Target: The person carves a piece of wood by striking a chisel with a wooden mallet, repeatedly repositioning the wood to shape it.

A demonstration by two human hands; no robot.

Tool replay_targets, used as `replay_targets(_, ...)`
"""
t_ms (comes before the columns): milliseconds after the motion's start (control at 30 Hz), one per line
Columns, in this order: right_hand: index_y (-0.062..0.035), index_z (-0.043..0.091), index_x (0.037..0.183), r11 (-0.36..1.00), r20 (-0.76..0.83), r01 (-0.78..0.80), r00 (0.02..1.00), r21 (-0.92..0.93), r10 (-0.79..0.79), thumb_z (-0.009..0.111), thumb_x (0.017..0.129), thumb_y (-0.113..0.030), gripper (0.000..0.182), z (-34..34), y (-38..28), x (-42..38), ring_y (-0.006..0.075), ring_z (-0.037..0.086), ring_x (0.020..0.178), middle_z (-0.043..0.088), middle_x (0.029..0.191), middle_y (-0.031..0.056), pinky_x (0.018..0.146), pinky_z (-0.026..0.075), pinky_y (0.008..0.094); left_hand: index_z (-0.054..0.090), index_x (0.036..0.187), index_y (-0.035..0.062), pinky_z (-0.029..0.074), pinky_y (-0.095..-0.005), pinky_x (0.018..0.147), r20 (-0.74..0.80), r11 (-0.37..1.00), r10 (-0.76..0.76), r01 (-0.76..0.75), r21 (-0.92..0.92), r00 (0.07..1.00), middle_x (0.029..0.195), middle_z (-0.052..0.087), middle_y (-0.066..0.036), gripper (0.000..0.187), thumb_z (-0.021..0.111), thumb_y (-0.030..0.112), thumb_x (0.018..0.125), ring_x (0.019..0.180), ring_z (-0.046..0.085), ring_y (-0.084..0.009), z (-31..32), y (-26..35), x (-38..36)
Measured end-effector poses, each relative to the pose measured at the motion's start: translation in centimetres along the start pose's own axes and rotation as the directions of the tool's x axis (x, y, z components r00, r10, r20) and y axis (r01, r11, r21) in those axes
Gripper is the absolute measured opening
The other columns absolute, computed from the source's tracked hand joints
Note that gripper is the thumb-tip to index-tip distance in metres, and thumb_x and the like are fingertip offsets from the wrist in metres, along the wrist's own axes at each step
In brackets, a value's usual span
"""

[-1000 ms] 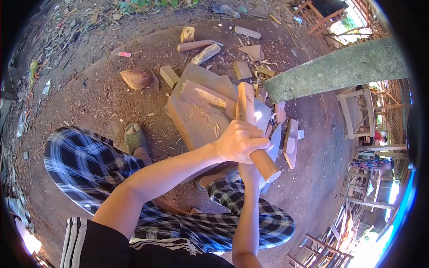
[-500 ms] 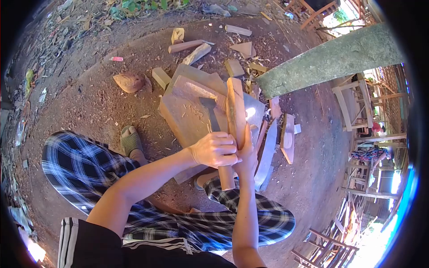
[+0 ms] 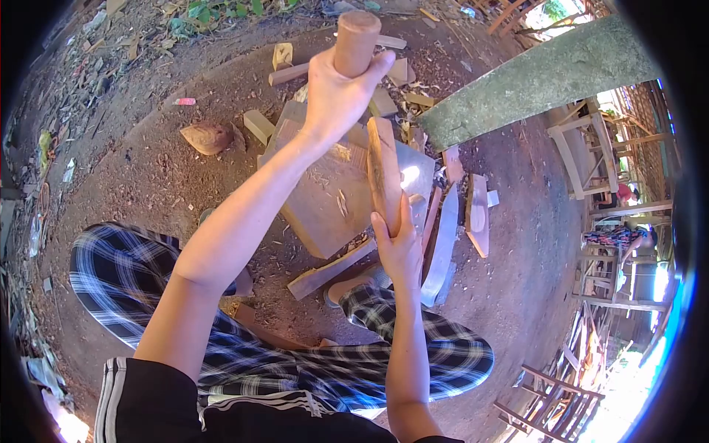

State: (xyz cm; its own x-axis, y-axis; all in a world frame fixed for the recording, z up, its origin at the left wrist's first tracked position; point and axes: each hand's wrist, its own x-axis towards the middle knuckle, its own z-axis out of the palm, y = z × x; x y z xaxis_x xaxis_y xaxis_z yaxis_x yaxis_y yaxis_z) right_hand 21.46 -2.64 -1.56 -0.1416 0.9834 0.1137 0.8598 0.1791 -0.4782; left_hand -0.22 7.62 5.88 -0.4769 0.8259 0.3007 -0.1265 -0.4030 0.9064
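Observation:
My left hand [image 3: 336, 100] is raised high, its fingers wrapped round the thick wooden handle of a tool [image 3: 356, 44]. The butt of the handle faces up towards me; the tool's metal end is hidden behind the hand and arm. Lower and to the right, my right hand [image 3: 399, 247] grips the near end of a long, narrow piece of wood [image 3: 384, 166]. This piece stands tilted, its far end pointing away from me, above a broad wooden block [image 3: 310, 199] with shavings on it.
A curved wood offcut [image 3: 332, 269] lies by my foot. Right of the block are a long flat blade-like piece [image 3: 441, 244] and a board [image 3: 478, 214]. A coconut husk-like lump [image 3: 208, 138] sits left. A mossy concrete post [image 3: 539, 81] slants in at upper right. A person [image 3: 617, 236] is far right.
My left hand has swung up and away from beside the right hand, lifting the tool, whose flared dark metal end showed before. My right hand still holds the wood, nearly in place.

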Motion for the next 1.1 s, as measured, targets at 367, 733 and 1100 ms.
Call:
replay_targets(367,0.0012,0.044,0.137,0.994,0.067,-0.097,0.993,0.06,0.093,0.067,0.086,-0.033,0.066,-0.7,-1.2,0.0,0.0419,0.064,0.097,0.063,0.108,0.0292,0.081,0.05,0.0445,0.068,0.086,0.0023,0.049,-0.0268,0.063,0.192,0.994,0.069,-0.083,0.066,0.979,0.073,0.067,-0.002,0.024,0.073,0.026,0.082,0.067,0.061,-0.008,1.0,-0.3,-1.2)
replay_targets(733,-0.0081,0.042,0.141,0.999,-0.014,-0.007,1.0,-0.037,0.006,0.063,0.086,-0.044,0.069,-0.1,-0.2,-0.1,0.0446,0.065,0.078,0.066,0.083,0.0275,0.068,0.052,0.0502,0.069,0.091,0.0003,0.051,-0.0308,0.069,0.359,0.981,0.047,-0.11,0.158,0.932,0.078,0.069,-0.007,0.029,0.074,0.027,0.081,0.071,0.064,-0.0124,1.6,-0.5,-1.7)
replay_targets(1100,-0.0039,0.041,0.141,0.991,-0.095,0.103,0.989,-0.083,-0.111,0.064,0.087,-0.039,0.068,0.2,0.3,-0.1,0.0347,0.067,0.065,0.069,0.087,0.0243,0.059,0.052,0.0422,0.068,0.092,0.004,0.056,-0.0359,0.068,0.316,0.951,0.229,-0.28,0.127,0.921,0.077,0.071,-0.012,0.027,0.075,0.022,0.073,0.072,0.071,-0.0234,2.8,-2.3,-4.4)
